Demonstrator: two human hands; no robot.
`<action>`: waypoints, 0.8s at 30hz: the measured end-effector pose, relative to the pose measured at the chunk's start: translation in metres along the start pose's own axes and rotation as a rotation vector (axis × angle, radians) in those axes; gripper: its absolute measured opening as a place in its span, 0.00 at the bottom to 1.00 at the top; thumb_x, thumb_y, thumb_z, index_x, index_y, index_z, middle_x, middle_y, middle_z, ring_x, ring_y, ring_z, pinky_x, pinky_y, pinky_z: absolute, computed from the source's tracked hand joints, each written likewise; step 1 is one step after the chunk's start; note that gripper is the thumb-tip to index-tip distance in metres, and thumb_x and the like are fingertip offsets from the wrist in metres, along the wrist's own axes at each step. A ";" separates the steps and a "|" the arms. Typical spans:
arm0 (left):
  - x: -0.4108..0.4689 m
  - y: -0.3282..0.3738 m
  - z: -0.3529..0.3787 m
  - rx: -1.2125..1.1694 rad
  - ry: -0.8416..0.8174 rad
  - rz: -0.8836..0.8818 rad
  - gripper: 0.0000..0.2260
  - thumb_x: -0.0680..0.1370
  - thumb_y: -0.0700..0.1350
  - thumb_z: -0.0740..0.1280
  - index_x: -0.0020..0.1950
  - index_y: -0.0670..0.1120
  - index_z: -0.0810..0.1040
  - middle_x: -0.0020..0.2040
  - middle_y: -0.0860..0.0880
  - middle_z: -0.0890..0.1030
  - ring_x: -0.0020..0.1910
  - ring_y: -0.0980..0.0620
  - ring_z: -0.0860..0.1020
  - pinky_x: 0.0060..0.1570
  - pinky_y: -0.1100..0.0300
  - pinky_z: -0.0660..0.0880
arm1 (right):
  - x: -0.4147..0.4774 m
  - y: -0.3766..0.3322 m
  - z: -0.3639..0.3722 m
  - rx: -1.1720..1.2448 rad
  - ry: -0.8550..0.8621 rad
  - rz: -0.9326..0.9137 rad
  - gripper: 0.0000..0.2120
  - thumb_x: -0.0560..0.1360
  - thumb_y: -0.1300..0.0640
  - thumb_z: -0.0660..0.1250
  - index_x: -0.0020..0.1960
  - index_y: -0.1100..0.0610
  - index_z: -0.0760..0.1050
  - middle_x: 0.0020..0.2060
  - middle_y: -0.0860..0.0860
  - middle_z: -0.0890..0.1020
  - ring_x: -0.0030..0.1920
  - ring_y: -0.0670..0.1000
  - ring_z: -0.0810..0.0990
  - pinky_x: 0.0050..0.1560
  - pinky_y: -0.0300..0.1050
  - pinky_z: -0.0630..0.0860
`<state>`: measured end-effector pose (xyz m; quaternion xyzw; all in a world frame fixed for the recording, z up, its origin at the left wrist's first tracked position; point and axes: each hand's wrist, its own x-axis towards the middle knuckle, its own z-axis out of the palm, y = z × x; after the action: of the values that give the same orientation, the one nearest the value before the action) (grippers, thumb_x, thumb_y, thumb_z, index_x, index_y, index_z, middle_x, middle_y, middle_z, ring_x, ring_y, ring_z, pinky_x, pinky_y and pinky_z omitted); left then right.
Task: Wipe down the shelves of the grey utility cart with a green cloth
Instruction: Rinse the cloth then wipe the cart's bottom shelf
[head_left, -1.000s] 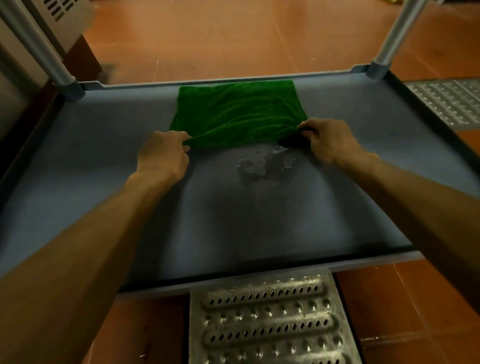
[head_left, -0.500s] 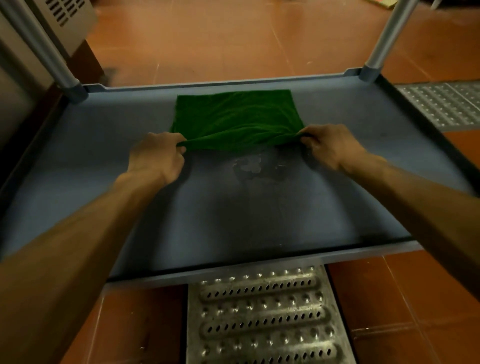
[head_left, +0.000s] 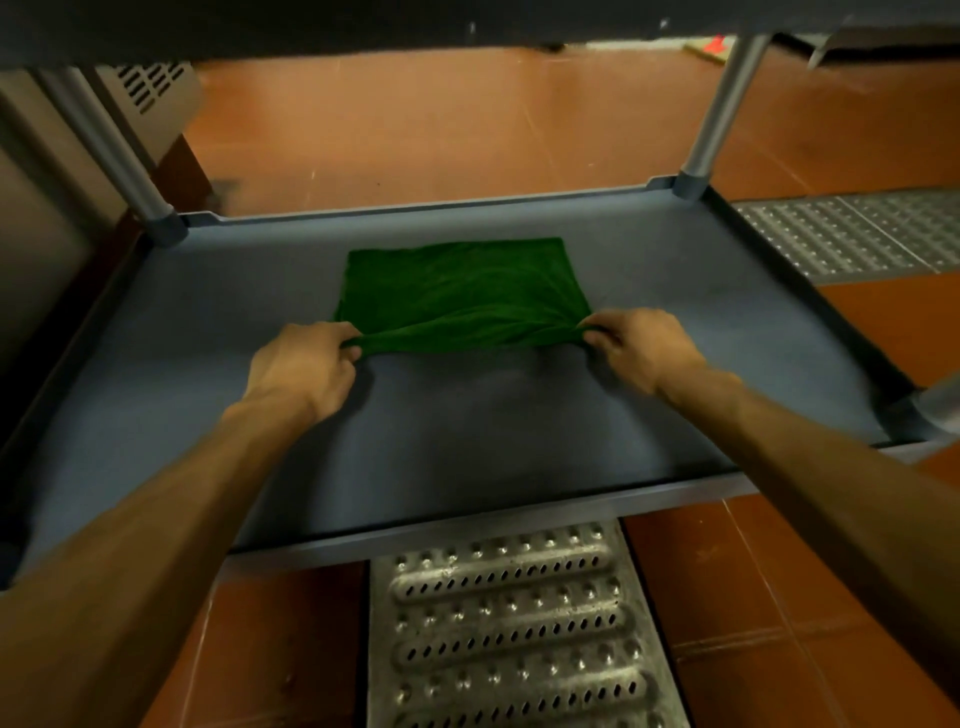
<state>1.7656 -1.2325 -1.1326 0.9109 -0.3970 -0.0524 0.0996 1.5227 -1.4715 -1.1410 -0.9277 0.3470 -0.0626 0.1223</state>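
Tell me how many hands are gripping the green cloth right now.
2. The left hand pinches the near-left corner of the green cloth; the right hand pinches its near-right corner. Neither is hidden.

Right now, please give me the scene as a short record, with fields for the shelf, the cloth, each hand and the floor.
shelf: grey, raised rim, posts at the far corners
cloth: green, lies flat on the shelf, nearer its far edge
left hand: pinches the cloth's near left corner
right hand: pinches its near right corner
floor: red tiles, metal grate by the near edge
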 end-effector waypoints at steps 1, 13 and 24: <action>-0.004 -0.001 0.001 -0.015 0.000 -0.003 0.15 0.81 0.47 0.60 0.67 0.53 0.76 0.61 0.40 0.80 0.58 0.35 0.77 0.56 0.47 0.76 | -0.003 -0.001 0.000 -0.006 0.004 0.003 0.13 0.80 0.51 0.62 0.61 0.51 0.80 0.58 0.56 0.82 0.59 0.61 0.79 0.59 0.53 0.74; -0.048 -0.008 0.000 -0.031 0.000 0.046 0.13 0.81 0.47 0.61 0.64 0.54 0.79 0.57 0.39 0.82 0.56 0.35 0.78 0.53 0.48 0.77 | -0.050 -0.008 -0.005 0.040 -0.021 0.010 0.13 0.81 0.52 0.62 0.62 0.52 0.79 0.55 0.58 0.83 0.57 0.61 0.80 0.58 0.53 0.75; -0.098 -0.019 -0.006 -0.037 -0.033 0.177 0.11 0.82 0.45 0.60 0.61 0.51 0.79 0.52 0.46 0.81 0.53 0.44 0.75 0.48 0.51 0.75 | -0.091 -0.007 -0.008 0.045 -0.049 -0.020 0.14 0.81 0.50 0.61 0.63 0.50 0.78 0.52 0.61 0.83 0.55 0.62 0.80 0.56 0.53 0.76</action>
<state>1.7141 -1.1472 -1.1292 0.8693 -0.4764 -0.0655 0.1141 1.4570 -1.4076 -1.1342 -0.9294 0.3332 -0.0489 0.1512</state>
